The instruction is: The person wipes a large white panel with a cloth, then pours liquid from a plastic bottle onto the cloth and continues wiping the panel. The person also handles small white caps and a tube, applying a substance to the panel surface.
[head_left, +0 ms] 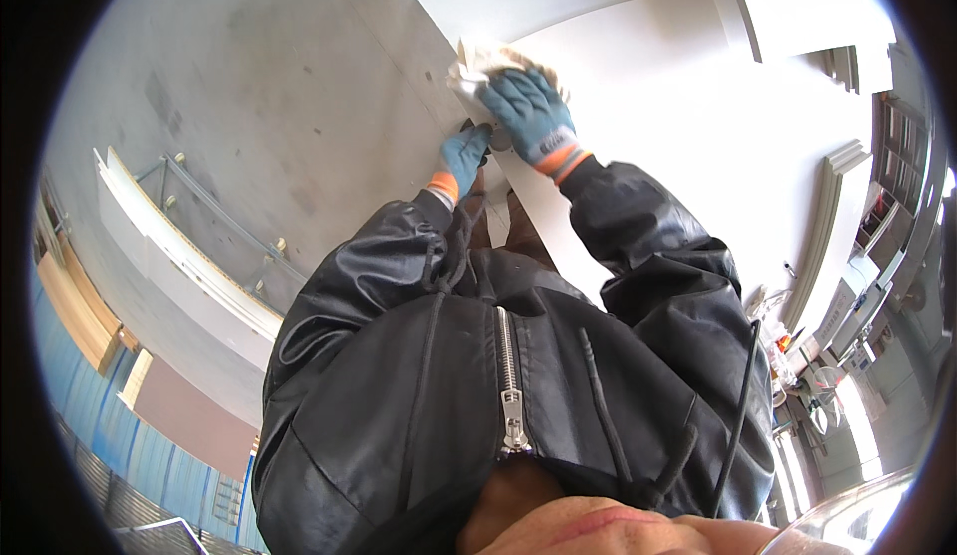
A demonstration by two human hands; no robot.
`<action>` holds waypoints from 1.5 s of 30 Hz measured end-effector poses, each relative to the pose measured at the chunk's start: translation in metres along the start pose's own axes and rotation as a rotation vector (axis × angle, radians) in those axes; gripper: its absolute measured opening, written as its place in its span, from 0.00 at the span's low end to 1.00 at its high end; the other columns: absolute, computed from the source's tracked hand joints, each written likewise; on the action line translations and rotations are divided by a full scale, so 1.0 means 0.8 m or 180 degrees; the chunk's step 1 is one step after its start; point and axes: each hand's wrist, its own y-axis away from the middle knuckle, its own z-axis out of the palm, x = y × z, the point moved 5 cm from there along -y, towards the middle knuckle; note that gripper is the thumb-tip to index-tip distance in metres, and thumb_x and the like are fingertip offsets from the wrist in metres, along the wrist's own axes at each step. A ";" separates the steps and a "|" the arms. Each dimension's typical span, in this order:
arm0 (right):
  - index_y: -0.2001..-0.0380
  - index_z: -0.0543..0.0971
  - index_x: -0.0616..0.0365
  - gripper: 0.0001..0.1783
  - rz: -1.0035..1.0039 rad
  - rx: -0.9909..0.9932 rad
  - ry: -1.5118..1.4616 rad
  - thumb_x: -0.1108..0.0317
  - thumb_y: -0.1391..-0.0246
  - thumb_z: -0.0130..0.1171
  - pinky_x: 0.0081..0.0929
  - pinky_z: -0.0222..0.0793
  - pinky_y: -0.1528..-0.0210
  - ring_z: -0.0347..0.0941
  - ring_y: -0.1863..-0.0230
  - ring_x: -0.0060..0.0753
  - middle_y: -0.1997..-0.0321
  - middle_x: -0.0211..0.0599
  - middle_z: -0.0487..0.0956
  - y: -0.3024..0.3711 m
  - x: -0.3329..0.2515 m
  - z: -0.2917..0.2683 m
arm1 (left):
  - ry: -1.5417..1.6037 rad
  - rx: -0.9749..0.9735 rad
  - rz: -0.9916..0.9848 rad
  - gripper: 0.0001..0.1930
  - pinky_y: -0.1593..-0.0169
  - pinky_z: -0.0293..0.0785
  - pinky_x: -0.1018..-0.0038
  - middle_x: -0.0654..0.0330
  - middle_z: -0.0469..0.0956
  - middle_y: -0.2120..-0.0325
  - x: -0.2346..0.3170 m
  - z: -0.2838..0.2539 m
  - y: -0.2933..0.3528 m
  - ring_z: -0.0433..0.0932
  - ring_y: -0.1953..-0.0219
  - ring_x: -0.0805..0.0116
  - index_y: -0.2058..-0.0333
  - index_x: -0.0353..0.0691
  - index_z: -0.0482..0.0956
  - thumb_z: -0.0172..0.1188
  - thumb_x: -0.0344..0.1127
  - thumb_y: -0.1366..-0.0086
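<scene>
My right hand (530, 116), in a blue-grey work glove with an orange and grey cuff, presses a crumpled off-white cloth (488, 62) onto a large white panel (648, 126) near its left edge. My left hand (464, 161), gloved alike, is beside that edge, just left of my right hand. Its fingers are curled in toward the edge; whatever they hold is hidden. A small round grey spot (501, 140) shows on the panel between the two hands.
Several white boards (835, 226) are stacked on the right, with cluttered shelving (897, 226) beyond. On the left, long boards (179, 246) stand by a metal rack (214, 196) on the grey concrete floor (289, 86). A blue corrugated wall (90, 346) lies lower left.
</scene>
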 end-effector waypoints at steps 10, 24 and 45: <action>0.41 0.73 0.50 0.28 0.0206 -0.0109 0.0103 0.72 0.48 0.53 0.43 0.54 0.28 0.65 0.34 0.46 0.40 0.40 0.74 -0.011 0.006 0.002 | -0.0286 -0.0146 -0.0033 0.21 0.64 0.69 0.77 0.66 0.77 0.72 -0.005 -0.009 -0.008 0.70 0.71 0.77 0.61 0.33 0.83 0.58 0.50 0.30; 0.46 0.77 0.50 0.25 0.0631 0.0336 0.0140 0.75 0.49 0.57 0.41 0.64 0.35 0.72 0.40 0.46 0.46 0.40 0.78 0.002 0.056 -0.032 | -0.0207 0.0015 -0.0102 0.20 0.67 0.68 0.79 0.68 0.73 0.77 0.016 0.000 -0.001 0.68 0.74 0.78 0.71 0.36 0.81 0.60 0.50 0.31; 0.42 0.74 0.50 0.26 0.0955 0.0685 0.0520 0.70 0.47 0.58 0.46 0.58 0.32 0.67 0.36 0.48 0.40 0.42 0.75 -0.026 0.155 -0.051 | -0.0526 -0.0042 -0.0128 0.22 0.69 0.66 0.80 0.69 0.73 0.79 0.001 -0.012 -0.006 0.69 0.74 0.78 0.70 0.34 0.82 0.59 0.51 0.32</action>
